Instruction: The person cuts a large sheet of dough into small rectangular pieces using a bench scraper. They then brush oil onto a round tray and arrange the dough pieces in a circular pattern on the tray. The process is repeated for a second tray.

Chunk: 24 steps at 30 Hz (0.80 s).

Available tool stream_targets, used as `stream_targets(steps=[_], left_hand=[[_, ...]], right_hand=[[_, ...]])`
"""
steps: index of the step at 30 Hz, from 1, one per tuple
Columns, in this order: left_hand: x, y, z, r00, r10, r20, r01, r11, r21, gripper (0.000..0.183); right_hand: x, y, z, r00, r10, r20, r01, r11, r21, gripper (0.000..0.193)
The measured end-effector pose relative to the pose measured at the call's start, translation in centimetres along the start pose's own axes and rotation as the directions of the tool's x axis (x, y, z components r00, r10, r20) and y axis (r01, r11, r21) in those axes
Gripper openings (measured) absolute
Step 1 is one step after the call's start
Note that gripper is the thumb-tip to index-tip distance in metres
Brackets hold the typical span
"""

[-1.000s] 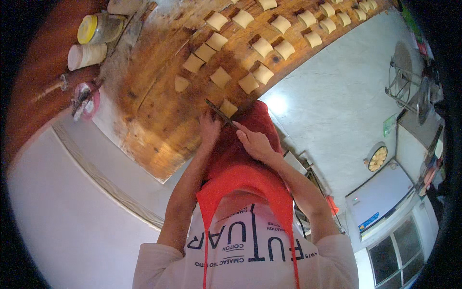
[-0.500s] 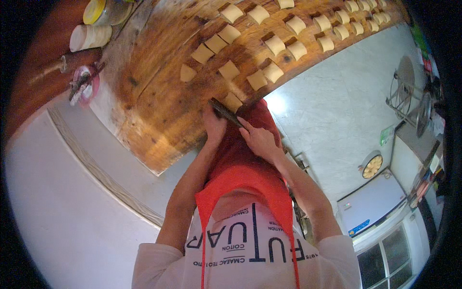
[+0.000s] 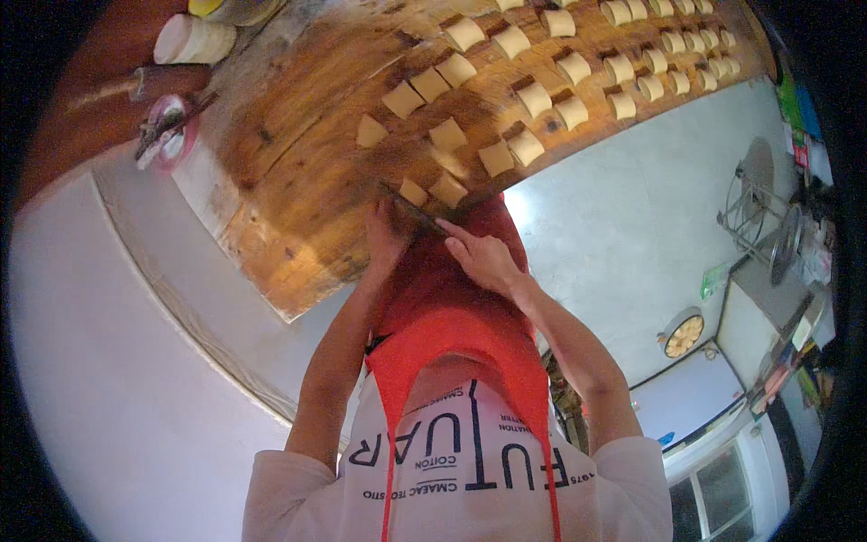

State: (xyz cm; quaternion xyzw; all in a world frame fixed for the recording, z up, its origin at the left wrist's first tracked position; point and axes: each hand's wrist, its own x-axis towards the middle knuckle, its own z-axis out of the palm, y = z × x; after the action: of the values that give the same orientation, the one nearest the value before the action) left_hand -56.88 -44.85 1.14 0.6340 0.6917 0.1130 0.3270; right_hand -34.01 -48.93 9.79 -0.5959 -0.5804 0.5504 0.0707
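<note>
My right hand (image 3: 486,260) is closed round the handle of a dark-bladed knife (image 3: 413,210), its index finger stretched along the top. The blade slants to the far left, low over the near edge of the wooden board (image 3: 307,181). My left hand (image 3: 385,237) is on the near-left side of the blade, its fingers close to it. Those fingers are dim and blurred, and whatever is under them is hidden. Just beyond the blade lies a small cut piece of pale dough (image 3: 413,191), beside a larger dough piece (image 3: 447,190).
Several pale dough pieces (image 3: 511,42) are spread in rows toward the far right. At the far left stand a white tub (image 3: 194,40) and a pink-rimmed dish (image 3: 188,144) with a dark tool across it. A round tray (image 3: 684,335) and a metal stand (image 3: 754,212) are to the right.
The small dough piece now shows apart beyond the blade. The knife and both hands have shifted slightly left, and the head view has moved a little.
</note>
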Motion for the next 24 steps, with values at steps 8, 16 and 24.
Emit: stream_targets(steps=[8, 16, 24], left_hand=[[-0.7, -5.1, 2.8, 0.953, -0.268, 0.142, 0.293, 0.688, -0.663, 0.037], [-0.1, -3.8, 3.4, 0.962, -0.262, -0.074, 0.223, 0.913, -0.341, 0.032], [-0.6, -7.5, 1.2, 0.94, -0.306, -0.153, 0.239, 0.908, -0.345, 0.031]], right_hand=[[1.9, -3.4, 1.9, 0.984, 0.138, 0.116, -0.126, 0.986, -0.109, 0.053], [3.5, -2.8, 2.3, 0.982, 0.161, 0.102, -0.133, 0.962, -0.238, 0.051], [4.3, -0.9, 2.1, 0.985, 0.047, 0.163, 0.001, 0.959, -0.285, 0.052]])
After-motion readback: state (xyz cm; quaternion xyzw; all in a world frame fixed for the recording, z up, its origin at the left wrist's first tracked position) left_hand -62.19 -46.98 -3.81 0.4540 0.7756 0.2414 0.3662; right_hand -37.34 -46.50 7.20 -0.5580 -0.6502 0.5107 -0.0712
